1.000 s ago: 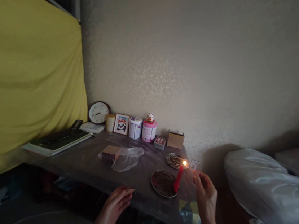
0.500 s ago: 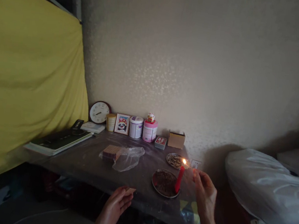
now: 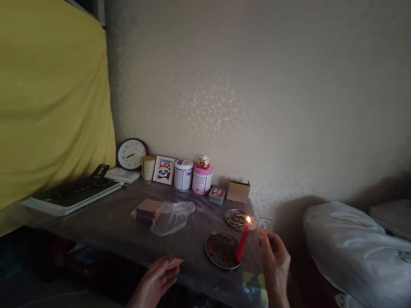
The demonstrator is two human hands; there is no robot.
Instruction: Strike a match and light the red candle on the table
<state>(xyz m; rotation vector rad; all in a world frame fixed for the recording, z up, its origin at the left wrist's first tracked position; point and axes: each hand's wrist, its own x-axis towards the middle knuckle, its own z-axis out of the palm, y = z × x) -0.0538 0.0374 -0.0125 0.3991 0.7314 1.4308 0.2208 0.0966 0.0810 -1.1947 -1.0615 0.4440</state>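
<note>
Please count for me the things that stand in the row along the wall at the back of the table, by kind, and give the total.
Clock: 1
Yellow cup: 1
Framed panda picture: 1
Round tins, white and pink: 2
Cat figurine on the pink tin: 1
Small red-topped box: 1
Cardboard box: 1
Total: 8

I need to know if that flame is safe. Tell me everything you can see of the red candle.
The red candle is a slim, smooth, wax-like stick standing nearly upright, tilted slightly, at the right edge of a round dark dish on the table. Its wick is lit with a small orange flame. The right hand is raised just right of the flame, fingertips pinched; whether it touches the candle cannot be told. A second dish sits behind it.
</note>
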